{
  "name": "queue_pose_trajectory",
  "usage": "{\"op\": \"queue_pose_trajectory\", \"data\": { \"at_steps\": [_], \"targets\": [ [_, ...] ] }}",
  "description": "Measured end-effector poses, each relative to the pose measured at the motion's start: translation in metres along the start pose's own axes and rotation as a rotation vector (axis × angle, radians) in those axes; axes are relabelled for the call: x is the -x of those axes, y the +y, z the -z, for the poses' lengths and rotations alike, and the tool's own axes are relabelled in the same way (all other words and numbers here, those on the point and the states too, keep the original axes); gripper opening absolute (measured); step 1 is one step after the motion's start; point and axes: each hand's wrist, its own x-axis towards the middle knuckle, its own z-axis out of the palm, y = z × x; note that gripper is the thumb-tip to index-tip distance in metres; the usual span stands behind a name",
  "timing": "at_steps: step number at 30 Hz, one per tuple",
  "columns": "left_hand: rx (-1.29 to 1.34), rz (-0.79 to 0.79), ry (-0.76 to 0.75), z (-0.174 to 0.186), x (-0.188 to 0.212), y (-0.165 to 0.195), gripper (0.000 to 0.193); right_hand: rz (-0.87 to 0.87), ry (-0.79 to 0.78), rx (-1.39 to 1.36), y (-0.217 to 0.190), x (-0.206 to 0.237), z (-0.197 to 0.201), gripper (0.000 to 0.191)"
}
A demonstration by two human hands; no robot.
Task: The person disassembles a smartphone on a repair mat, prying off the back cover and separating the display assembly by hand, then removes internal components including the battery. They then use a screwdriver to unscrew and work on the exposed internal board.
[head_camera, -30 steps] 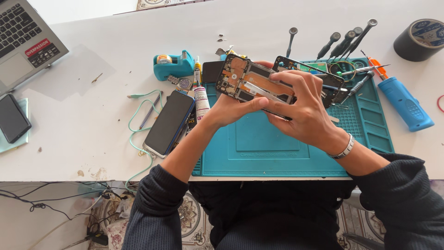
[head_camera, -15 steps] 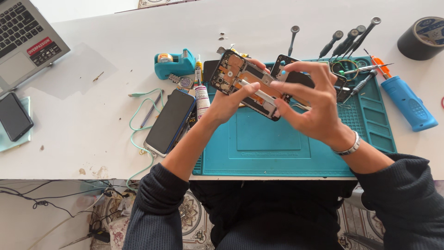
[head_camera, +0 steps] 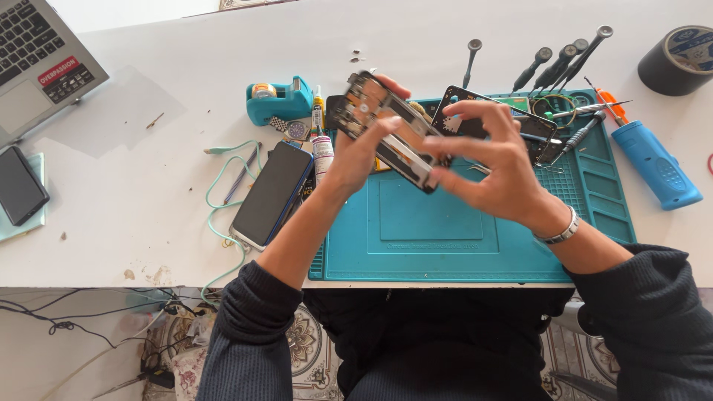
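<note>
Opened phone chassis [head_camera: 386,130]: dark frame with exposed inner parts, tilted, held above the upper edge of the teal work mat [head_camera: 460,230], centre of the frame.
Left hand [head_camera: 364,152]: fingers closed round the chassis from below and at its upper end.
Right hand [head_camera: 494,167]: fingers spread, thumb and fingertips pinching the lower right end of the chassis; metal bracelet at the wrist.
Second dark phone panel [head_camera: 475,111]: lies on the mat's upper part, behind the right hand.
Intact phone [head_camera: 271,194]: screen up, just left of the mat, beside a pale green cable [head_camera: 219,200].
Teal tape dispenser [head_camera: 278,100]: upper centre-left.
Glue tube [head_camera: 321,145]: between dispenser and mat.
Screwdrivers [head_camera: 557,67]: row at upper right.
Blue-handled tool [head_camera: 657,167]: right edge.
Black tape roll [head_camera: 679,59]: upper right corner.
Laptop [head_camera: 37,63]: upper left corner.
</note>
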Motion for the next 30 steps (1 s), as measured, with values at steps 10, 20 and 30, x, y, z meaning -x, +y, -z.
{"op": "queue_pose_trajectory", "data": {
  "at_steps": [10, 20, 30],
  "targets": [
    [0.692, -0.14, 0.125, 0.033, -0.015, -0.001, 0.056, 0.072, -0.216, 0.492, 0.033, -0.008, -0.047, 0.061],
    [0.716, -0.136, 0.117, 0.022, -0.013, 0.01, 0.065, 0.087, -0.255, 0.453, 0.039, -0.01, -0.047, 0.067],
    [0.711, -0.16, 0.094, 0.017, -0.01, 0.015, 0.056, 0.06, -0.143, 0.414, 0.039, -0.014, -0.038, 0.075]
  ]
}}
